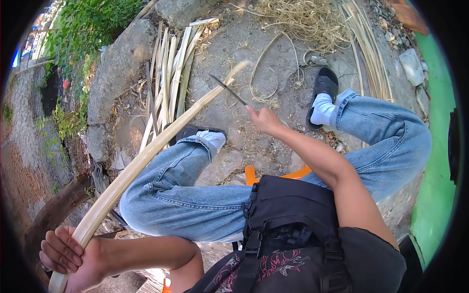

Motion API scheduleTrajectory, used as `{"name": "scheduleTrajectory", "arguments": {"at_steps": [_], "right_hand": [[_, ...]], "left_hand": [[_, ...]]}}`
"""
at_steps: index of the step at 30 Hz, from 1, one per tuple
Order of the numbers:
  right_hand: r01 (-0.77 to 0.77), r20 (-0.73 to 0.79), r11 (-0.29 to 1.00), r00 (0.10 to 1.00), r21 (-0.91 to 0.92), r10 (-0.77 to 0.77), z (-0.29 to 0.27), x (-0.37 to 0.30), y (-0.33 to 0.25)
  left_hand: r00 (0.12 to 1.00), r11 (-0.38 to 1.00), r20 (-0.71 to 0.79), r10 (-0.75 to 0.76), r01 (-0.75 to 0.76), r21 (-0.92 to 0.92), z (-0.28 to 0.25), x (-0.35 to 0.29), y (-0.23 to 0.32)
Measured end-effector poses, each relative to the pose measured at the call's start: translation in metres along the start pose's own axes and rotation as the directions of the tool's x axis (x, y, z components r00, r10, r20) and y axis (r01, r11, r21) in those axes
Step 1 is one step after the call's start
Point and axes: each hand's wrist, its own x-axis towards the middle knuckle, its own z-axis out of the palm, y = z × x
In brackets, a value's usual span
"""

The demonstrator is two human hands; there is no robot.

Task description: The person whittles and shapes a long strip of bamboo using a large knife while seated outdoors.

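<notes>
A long, pale strip of split bamboo (156,143) runs slantwise from the lower left up to the middle of the ground ahead. My left hand (78,259) is closed around its near end, fingers wrapped over it. In my right hand (266,120) is a knife (229,91) with a narrow dark blade. The blade crosses the strip close to its far end; whether it cuts into the wood I cannot tell. The knife's handle is mostly hidden inside my fist. The strip passes above my left knee.
Several split bamboo strips (171,73) lie in a pile ahead on the left, by a large rock (119,63). Curly shavings (305,22) and thin slivers (369,53) lie at the far right. A green wall (435,146) stands at right; orange seat parts (250,175) show beneath me.
</notes>
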Motion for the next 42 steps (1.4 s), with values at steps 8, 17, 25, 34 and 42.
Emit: {"name": "scheduleTrajectory", "arguments": {"at_steps": [8,17,25,34,42], "right_hand": [[0.555,0.15,0.822,0.809,0.127,-0.569,0.01,-0.079,-0.11],[0.135,0.084,0.99,0.988,-0.04,-0.131,0.001,-0.013,-0.025],[0.061,-0.045,0.998,0.997,0.021,-0.06,0.004,0.002,-0.001],[0.378,0.144,0.922,0.911,0.082,-0.386,0.002,-0.022,-0.075],[0.206,0.149,0.978,0.967,0.02,-0.207,0.001,-0.009,-0.034]], "left_hand": [[0.921,0.872,-0.321,0.222,-0.04,0.488,-0.007,0.006,-0.002],[0.86,0.831,-0.43,0.277,0.011,0.556,-0.016,0.01,-0.003],[0.781,0.801,-0.492,0.385,-0.018,0.598,-0.012,0.019,-0.018],[0.858,0.832,-0.426,0.287,-0.003,0.555,-0.022,0.024,-0.007],[0.974,0.984,-0.226,0.032,0.009,0.176,-0.041,0.021,-0.003]]}}
